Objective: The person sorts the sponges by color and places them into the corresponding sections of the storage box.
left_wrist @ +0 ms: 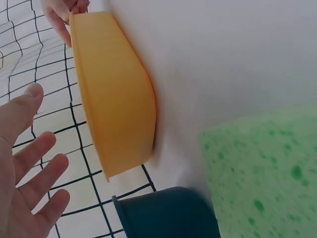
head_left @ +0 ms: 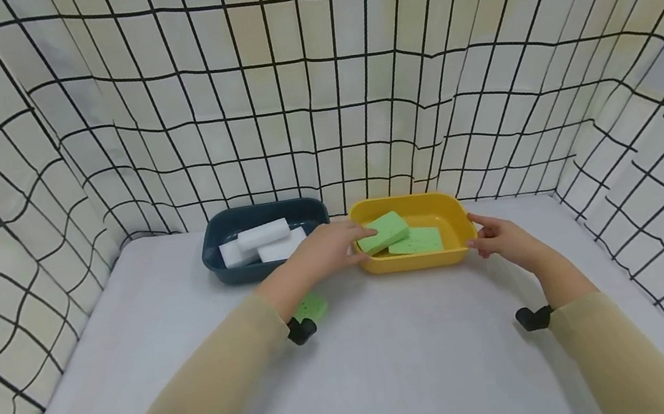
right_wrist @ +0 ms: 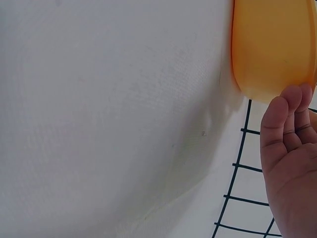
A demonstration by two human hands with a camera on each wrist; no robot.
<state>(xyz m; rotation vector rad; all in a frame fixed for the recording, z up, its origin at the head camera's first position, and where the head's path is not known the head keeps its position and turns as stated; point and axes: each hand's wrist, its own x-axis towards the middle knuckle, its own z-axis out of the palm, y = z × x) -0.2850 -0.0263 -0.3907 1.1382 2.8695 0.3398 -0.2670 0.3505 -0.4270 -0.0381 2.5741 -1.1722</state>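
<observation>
A yellow container [head_left: 409,264] holds two green sponges, one leaning on the left wall. My left hand [head_left: 325,248] reaches over its left end, fingertips by the leaning sponge [head_left: 389,227]; the left wrist view shows that hand [left_wrist: 32,168] with spread fingers, holding nothing. At the right end, my right hand [head_left: 503,241] touches the rim with its fingertips; its fingers look fairly straight against the outer wall in the right wrist view. The other sponge [head_left: 419,242] lies flat inside. Under my left wrist, one more green sponge [head_left: 312,307] rests on the table, partly hidden.
Left of the yellow container stands a dark blue container [head_left: 238,274] with several white blocks [head_left: 263,234], partly behind my left forearm. A black wire grid [head_left: 307,88] encloses the back and sides of the white table [head_left: 422,366].
</observation>
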